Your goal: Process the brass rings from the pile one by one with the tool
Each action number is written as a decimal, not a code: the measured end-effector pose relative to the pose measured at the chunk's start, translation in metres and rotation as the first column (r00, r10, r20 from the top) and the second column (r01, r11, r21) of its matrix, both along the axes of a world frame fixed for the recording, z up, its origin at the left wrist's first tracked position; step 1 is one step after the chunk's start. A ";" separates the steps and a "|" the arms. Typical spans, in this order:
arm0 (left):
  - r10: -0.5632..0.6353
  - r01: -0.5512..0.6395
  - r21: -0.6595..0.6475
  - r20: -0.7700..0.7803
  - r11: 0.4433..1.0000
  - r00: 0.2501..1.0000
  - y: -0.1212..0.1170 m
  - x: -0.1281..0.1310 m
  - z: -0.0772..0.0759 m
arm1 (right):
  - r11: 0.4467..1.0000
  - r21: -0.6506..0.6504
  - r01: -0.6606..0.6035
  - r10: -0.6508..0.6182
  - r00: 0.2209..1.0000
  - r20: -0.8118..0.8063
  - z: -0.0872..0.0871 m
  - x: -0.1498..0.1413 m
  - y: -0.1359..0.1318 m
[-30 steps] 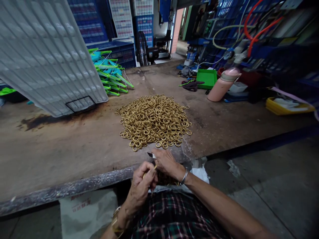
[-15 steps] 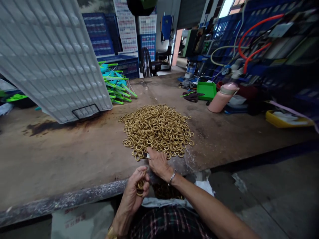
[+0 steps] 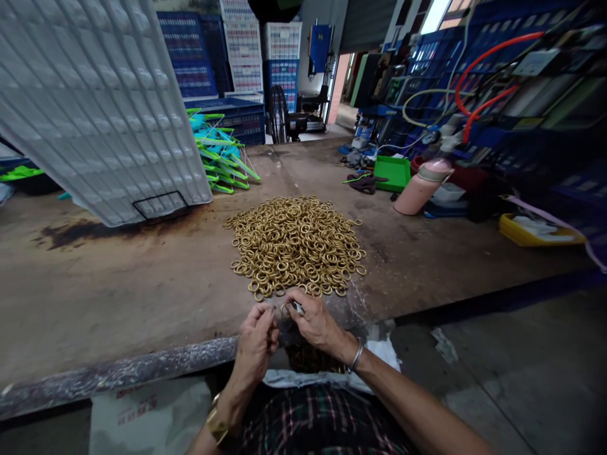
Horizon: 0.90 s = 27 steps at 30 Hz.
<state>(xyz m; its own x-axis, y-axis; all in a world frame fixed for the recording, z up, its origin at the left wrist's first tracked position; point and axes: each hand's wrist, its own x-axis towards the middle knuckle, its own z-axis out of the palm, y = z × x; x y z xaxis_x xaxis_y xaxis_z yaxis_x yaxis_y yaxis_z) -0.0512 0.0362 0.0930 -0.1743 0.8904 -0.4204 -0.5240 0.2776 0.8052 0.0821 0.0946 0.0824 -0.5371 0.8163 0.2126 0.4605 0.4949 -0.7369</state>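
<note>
Right hand [image 3: 315, 319]: pulled back from ring pile [image 3: 296, 243], gripping one ring [image 3: 283, 310], small tool [image 3: 298, 308].
Left hand [image 3: 257, 333]: curled closed, contents hidden.
Left to do: plenty, judging by pile beyond my hands; done, can't tell.

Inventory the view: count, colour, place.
Rings: uncounted, gold, centre
Small tool: one, pale, near rings
Table: one, brown, centre
Ribbed panel: one, white, left
Plastic parts: several, lime, turquoise, left
Bottle: one, pink, right
Tray: one, green, right
Tub: one, yellow, far right
Crates: many, blue, white, back
Fan: one, black, back
Sack: one, white, lower left
Hoses: several, red, pale, right
Bracelet: one, silver, right wrist
Watch: one, gold, left wrist
Shirt: one, plaid, bottom
Left grip: one, bare, table edge
Right grip: one, bare, near rings
</note>
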 end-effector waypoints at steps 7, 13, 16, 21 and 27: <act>-0.105 0.098 -0.039 -0.307 0.994 0.946 0.002 0.004 -0.005 | 0.999 -0.036 -0.015 0.013 0.998 -0.066 0.005 0.000 -0.008; -0.012 0.064 0.075 -0.554 0.995 0.833 -0.001 0.002 -0.008 | 0.969 -0.225 0.105 -0.124 0.990 -0.074 0.004 -0.005 -0.008; 0.046 0.096 0.172 -0.675 0.980 0.736 -0.003 0.004 -0.008 | 0.931 -0.358 0.066 -0.103 0.991 -0.086 0.004 -0.006 -0.008; -0.055 0.164 0.126 -0.605 0.978 0.794 -0.005 0.005 -0.003 | 0.909 -0.413 0.048 -0.131 0.976 -0.175 0.001 -0.008 -0.007; -0.234 0.240 -0.019 -0.299 0.971 0.925 -0.006 0.005 -0.005 | 0.915 -0.393 0.088 -0.161 0.975 -0.156 0.004 -0.010 -0.008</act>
<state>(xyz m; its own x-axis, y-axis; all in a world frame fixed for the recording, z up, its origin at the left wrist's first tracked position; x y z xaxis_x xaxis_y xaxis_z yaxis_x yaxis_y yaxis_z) -0.0467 0.0301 0.0879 -0.0719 0.9279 -0.3657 -0.1807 0.3485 0.9197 0.0721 0.0869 0.0863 -0.4081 0.9119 -0.0449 0.3407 0.1065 -0.9341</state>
